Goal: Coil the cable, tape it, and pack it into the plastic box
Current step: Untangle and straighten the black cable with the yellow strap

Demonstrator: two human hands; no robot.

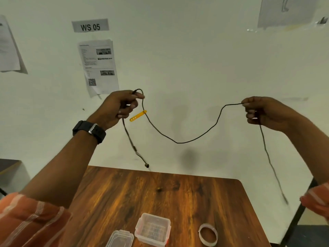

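Pinched in both hands, the cable is held up before the wall, slack sagging between left hand and right hand, likely to straighten it before coiling. Plastic box and tape are kept ready on the table.

Sign: "WS 05", on wall.
Sheet: below sign, photos and QR code.
Papers: one far left, one top right.
Tabletop: brown wood grain.
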